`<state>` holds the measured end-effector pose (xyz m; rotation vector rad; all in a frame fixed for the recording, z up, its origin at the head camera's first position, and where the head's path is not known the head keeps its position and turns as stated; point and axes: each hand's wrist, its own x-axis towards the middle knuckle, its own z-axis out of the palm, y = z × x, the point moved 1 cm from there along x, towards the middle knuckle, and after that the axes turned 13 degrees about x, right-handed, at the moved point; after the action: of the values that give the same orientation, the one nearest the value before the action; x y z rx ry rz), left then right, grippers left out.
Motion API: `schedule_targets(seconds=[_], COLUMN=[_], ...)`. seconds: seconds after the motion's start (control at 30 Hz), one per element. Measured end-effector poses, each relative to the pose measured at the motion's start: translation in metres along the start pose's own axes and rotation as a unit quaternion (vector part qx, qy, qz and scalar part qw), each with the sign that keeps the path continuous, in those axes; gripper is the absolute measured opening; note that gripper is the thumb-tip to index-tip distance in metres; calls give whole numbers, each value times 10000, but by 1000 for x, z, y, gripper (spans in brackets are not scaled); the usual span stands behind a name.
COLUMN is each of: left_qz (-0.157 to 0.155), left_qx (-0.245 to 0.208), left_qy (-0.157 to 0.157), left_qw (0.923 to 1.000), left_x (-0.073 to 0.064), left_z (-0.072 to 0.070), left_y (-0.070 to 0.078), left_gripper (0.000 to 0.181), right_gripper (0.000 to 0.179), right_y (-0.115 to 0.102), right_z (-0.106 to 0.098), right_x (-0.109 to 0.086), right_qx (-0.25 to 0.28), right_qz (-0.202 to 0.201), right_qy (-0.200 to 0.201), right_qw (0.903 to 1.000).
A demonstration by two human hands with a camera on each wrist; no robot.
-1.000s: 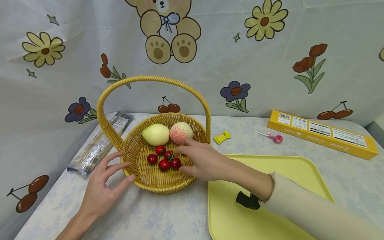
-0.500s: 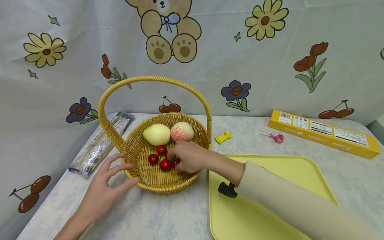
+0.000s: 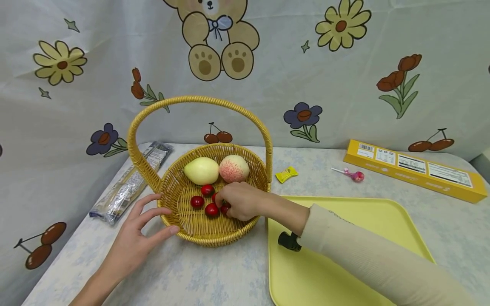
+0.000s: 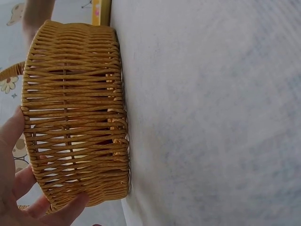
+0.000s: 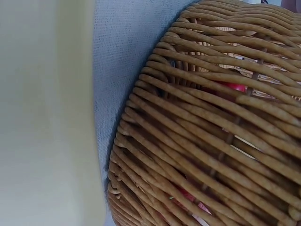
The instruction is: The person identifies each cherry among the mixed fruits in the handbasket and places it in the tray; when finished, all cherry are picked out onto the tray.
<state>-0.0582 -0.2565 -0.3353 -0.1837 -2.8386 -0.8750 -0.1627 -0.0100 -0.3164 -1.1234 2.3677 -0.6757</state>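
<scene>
A woven basket (image 3: 212, 241) with a tall arched handle holds a pale yellow-green pear (image 3: 201, 171), a pink-speckled peach (image 3: 234, 169) and several dark red cherries (image 3: 197, 202). My right hand (image 3: 243, 202) reaches in over the basket's right side. Its thumb and index finger pinch at a pair of cherries (image 3: 225, 208) joined by a green stem; the fingers partly cover them. At the left rim, my left hand (image 3: 135, 240) has its fingers spread and touches the basket. In the left wrist view, its fingers (image 4: 26, 181) lie against the basket's woven side.
A yellow tray (image 3: 344, 259) lies to the right, beneath my right sleeve. Behind it are a yellow-wrapped candy (image 3: 286, 174), a pink lollipop (image 3: 357, 176) and a long yellow box (image 3: 417, 170). A clear-and-silver packet (image 3: 128, 187) lies left of the basket. A printed cloth hangs behind.
My right hand has moved left and down into the basket, and its fingers have closed in on the paired cherries. The left thumb has shifted slightly right along the rim.
</scene>
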Motion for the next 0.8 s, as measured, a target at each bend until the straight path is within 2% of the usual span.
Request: schedule_targets(seconds=[0.17, 0.3, 0.57, 0.8], left_qz=[22, 67, 126, 214], left_qx=[30, 61, 51, 125], left_qy=[31, 52, 68, 125], left_qw=[10000, 9999, 9999, 9996], left_x=[0, 0, 0, 0], left_z=[0, 0, 0, 1], left_y=[0, 0, 1, 1], left_gripper=[26, 26, 25, 24], right_gripper=[22, 23, 24, 24], right_y=[-3, -8, -17, -16], right_z=[-3, -10, -20, -29], right_x=[-7, -20, -53, -88], right_qx=[77, 161, 528, 816], right_qz=[-233, -415, -805, -902], right_qy=[194, 525, 1200, 1577], right_qw=[9995, 9976, 9881, 9800])
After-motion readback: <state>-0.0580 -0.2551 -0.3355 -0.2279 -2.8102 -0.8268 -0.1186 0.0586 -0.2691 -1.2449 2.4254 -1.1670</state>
